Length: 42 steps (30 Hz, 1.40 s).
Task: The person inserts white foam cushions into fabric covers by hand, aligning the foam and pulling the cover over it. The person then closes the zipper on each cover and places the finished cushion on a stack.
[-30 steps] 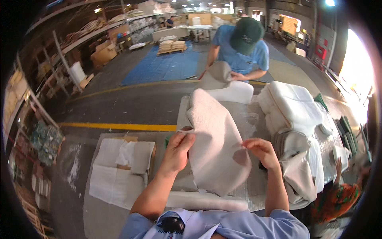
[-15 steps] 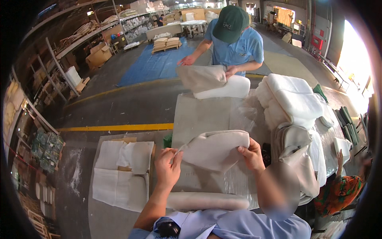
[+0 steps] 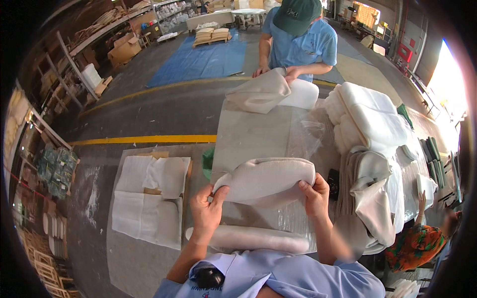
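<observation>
A light grey fabric cover (image 3: 268, 180) is stretched between my hands above the table (image 3: 251, 131). My left hand (image 3: 207, 208) pinches its left end between thumb and fingers. At the opposite end my right hand (image 3: 316, 196) grips the edge, thumb on top. The cover bulges along its upper edge and hangs slack below. Close to my body lies a long white foam cushion (image 3: 248, 239), apart from both hands. Right of my right hand, folded grey covers (image 3: 370, 186) are piled up.
Across the table a co-worker (image 3: 303, 44) handles another grey cover (image 3: 261, 92) over a white cushion (image 3: 302, 94). Thick white padding (image 3: 372, 119) is stacked at the right. White pieces (image 3: 144, 218) lie on a low board at left. Another person (image 3: 415, 248) is at lower right.
My left hand has shifted slightly left, and the cover is spread wider and more level. The co-worker's cover has come lower, over the table's far end. The view has tilted down slightly.
</observation>
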### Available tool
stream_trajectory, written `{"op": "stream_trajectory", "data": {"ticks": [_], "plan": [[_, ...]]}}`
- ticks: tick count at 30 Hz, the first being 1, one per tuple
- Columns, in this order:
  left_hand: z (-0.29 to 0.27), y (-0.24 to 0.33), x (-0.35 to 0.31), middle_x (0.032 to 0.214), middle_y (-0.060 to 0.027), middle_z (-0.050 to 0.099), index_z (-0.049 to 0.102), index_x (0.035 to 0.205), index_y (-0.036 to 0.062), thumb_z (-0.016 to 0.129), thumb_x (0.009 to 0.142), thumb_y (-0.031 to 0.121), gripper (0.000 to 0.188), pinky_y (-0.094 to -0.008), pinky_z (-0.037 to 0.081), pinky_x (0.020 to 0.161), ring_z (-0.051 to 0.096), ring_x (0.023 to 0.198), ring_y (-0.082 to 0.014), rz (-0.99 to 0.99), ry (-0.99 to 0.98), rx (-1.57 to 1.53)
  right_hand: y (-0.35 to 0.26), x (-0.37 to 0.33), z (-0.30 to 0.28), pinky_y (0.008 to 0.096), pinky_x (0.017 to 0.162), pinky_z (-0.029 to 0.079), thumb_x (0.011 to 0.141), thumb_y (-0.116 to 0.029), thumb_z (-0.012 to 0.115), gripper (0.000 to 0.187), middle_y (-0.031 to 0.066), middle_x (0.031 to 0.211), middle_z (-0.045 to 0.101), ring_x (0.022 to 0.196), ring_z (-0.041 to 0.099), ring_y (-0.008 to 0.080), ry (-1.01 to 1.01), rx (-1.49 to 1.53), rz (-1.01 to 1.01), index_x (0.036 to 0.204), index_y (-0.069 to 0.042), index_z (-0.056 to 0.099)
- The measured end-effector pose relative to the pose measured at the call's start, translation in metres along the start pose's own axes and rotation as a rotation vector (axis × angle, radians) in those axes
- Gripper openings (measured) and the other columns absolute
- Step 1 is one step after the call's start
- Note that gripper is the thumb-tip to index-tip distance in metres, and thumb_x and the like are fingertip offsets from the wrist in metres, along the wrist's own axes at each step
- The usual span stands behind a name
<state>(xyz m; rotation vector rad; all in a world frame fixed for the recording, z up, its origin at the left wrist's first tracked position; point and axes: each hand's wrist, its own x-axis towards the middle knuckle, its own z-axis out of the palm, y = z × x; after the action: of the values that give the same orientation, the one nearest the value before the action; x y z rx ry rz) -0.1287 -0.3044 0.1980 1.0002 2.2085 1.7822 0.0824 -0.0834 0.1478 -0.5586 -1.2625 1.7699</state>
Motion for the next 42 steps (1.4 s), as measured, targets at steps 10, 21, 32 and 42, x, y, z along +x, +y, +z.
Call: {"op": "stream_trajectory", "data": {"ticks": [10, 21, 32, 42], "plan": [[-0.003, -0.077, -0.05, 0.147, -0.0123, 0.063, 0.048, 0.155, 0.0026, 0.088, 0.084, 0.052, 0.095, -0.0451, 0.051, 0.111, 0.063, 0.132, -0.029, -0.723, -0.678, -1.086, 0.006, -0.007, 0.01, 0.0259, 0.083, 0.048, 0.096, -0.003, 0.078, 0.01, -0.0018, 0.097, 0.071, 0.088, 0.061, 0.0073, -0.174, 0.128, -0.015, 0.1, -0.004, 0.07], [0.021, -0.026, -0.035, 0.126, -0.0155, 0.073, 0.062, 0.139, -0.0061, 0.093, 0.076, 0.032, 0.08, -0.0373, 0.057, 0.099, 0.073, 0.112, -0.0269, -0.707, -0.723, -1.266, 0.013, -0.015, -0.012, 0.0313, 0.093, 0.054, 0.099, -0.008, 0.075, 0.018, 0.0057, 0.107, 0.074, 0.098, 0.069, 0.0145, -0.226, 0.033, -0.07, 0.113, 0.0, 0.069], [0.027, -0.015, -0.044, 0.121, -0.0111, 0.074, 0.065, 0.135, -0.0033, 0.087, 0.08, 0.037, 0.071, -0.0336, 0.056, 0.096, 0.072, 0.108, -0.0221, -0.679, -0.71, -1.246, 0.021, -0.006, -0.009, 0.0323, 0.086, 0.056, 0.099, -0.005, 0.074, 0.009, 0.0073, 0.101, 0.073, 0.094, 0.07, 0.0183, -0.2, 0.095, -0.038, 0.103, -0.004, 0.065], [0.041, 0.019, -0.025, 0.134, -0.0136, 0.071, 0.056, 0.148, -0.0026, 0.086, 0.087, 0.035, 0.078, -0.0371, 0.055, 0.104, 0.069, 0.12, -0.0238, -0.584, -0.802, -1.362, -0.015, -0.024, -0.054, 0.0264, 0.085, 0.05, 0.104, -0.017, 0.073, 0.013, -0.0034, 0.099, 0.069, 0.091, 0.06, 0.0063, -0.114, -0.108, -0.069, 0.105, -0.006, 0.067]]}}
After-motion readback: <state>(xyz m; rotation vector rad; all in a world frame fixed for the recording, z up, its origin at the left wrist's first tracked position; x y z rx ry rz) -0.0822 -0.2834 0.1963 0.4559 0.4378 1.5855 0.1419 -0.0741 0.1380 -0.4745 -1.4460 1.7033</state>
